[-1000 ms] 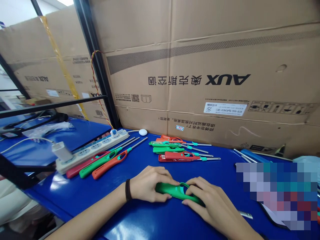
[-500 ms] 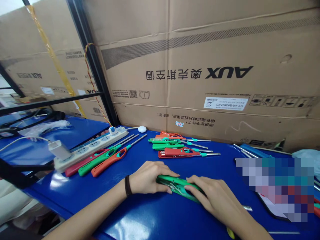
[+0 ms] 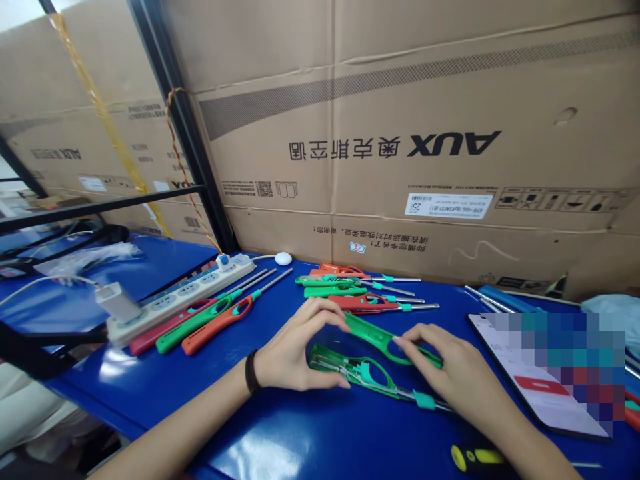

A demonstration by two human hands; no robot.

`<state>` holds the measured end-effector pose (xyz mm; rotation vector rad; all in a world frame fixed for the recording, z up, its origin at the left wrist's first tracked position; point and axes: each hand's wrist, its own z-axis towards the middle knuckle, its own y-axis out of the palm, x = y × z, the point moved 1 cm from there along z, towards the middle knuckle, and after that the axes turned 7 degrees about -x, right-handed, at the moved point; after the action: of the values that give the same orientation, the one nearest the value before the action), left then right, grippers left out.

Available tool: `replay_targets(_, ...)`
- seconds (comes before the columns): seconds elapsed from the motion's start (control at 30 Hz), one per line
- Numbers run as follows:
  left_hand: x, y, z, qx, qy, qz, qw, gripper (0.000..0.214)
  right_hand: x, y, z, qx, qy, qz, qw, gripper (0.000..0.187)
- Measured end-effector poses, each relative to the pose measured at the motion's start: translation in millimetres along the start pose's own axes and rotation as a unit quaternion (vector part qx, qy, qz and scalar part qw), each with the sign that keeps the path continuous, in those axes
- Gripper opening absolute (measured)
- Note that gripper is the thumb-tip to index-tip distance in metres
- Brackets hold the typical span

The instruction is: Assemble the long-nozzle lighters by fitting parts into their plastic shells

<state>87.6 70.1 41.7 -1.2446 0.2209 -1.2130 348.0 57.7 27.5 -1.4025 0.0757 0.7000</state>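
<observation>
My right hand (image 3: 445,357) pinches a green lighter casing half (image 3: 373,331) near its trigger-loop end. The casing half is lifted off and tilted above the opened green gas lighter (image 3: 373,377). Inside the lighter, wires and a teal trigger show, and its metal tube runs to the right, partly behind my right hand. My left hand (image 3: 297,343) is spread in a C shape, thumb beside the opened lighter and index fingertip by the left end of the casing half; whether they touch cannot be told.
Several red and green lighters (image 3: 345,289) lie at the back. Three whole lighters (image 3: 217,323) rest beside a white power strip (image 3: 165,303). A phone (image 3: 530,380), partly blurred out, and a yellow-black screwdriver (image 3: 477,457) lie right. Cardboard (image 3: 350,200) stands behind the blue tabletop (image 3: 270,427).
The green lighter has come apart: my right hand has raised one casing half away from the other. My left hand's fingers have spread. The screwdriver and phone are more visible.
</observation>
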Motion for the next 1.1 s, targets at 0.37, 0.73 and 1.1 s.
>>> replay_targets(0.37,-1,2.7,3,-0.126,0.023,0.036,0.991,0.015,9,9,3,0.036,0.0,-0.052,0.998,0.014)
replay_targets(0.73,-8,7.7,3,-0.117,0.012,0.032,0.993,0.013,-39,41,-1,-0.027,-0.145,0.033,0.989,0.01)
replay_targets(1.1,-6,11.0,3,-0.122,0.011,0.035,0.992,0.012,-45,44,-1,0.01,-0.138,0.006,0.99,0.012)
